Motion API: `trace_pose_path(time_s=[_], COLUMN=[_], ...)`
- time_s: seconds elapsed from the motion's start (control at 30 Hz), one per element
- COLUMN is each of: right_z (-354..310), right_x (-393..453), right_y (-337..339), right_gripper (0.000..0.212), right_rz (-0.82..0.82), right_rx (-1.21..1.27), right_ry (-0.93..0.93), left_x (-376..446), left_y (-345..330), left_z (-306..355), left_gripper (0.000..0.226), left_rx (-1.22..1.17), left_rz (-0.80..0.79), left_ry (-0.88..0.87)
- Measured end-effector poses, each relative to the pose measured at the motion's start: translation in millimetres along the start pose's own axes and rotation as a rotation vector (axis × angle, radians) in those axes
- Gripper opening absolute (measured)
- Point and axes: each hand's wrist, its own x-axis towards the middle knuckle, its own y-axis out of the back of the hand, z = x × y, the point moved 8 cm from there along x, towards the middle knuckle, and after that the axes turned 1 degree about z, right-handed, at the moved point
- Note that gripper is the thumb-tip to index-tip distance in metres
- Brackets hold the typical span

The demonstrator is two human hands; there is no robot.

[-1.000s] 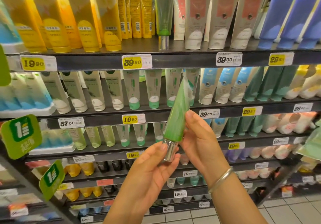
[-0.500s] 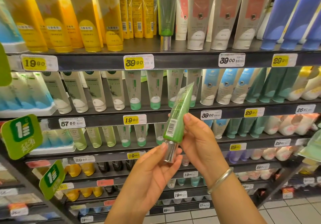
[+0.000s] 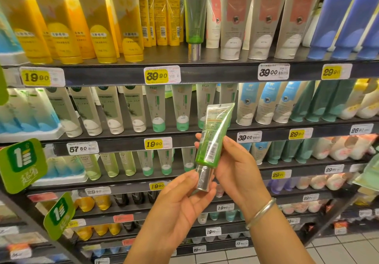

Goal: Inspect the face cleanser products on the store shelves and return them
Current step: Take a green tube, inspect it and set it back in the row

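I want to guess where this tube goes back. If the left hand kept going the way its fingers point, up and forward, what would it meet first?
Probably the white tubes with green caps on the shelf behind the green tube that the left hand holds by its silver cap. Depth is unclear.

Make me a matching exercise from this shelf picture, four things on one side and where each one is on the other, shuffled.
Things:
1. green tube
2. Pond's yellow tubes
3. silver bracelet
4. 57.50 price tag

Places:
A. right wrist
B. top shelf, left part
C. held between left hand and right hand
D. shelf edge, left of the yellow 19.90 tag

Pairs: 1-C, 2-B, 3-A, 4-D
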Motion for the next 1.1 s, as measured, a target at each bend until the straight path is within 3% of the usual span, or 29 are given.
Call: trace_pose_path(time_s=[0.37, 0.57, 0.7, 0.93, 1.1], right_z=[-5, -19, -34, -38, -38], right_x=[5, 3, 3, 5, 7], right_y=[-4, -12, -22, -29, -30], right_gripper=[0.026, 0.030, 0.033, 0.036, 0.054], right_rz=[-0.035, -0.037, -0.053, -0.068, -0.085], right_rx=[-0.087, -0.079, -0.074, 0.066, 0.123], right_ry=[0.031, 0.184, 0.266, 0.181, 0.137], left_x=[3, 3, 2, 3, 6], left_y=[-2, -13, -27, -39, -39], left_z=[6, 13, 18, 21, 25], left_gripper=[0.046, 0.027, 0.030, 0.032, 0.027], left_rx=[0.048, -0.002, -0.021, 0.025, 0.048], left_rz=[0.005, -0.055, -0.082, -0.129, -0.130], left_ry=[-0.028, -0.043, -0.008, -0.004, -0.050])
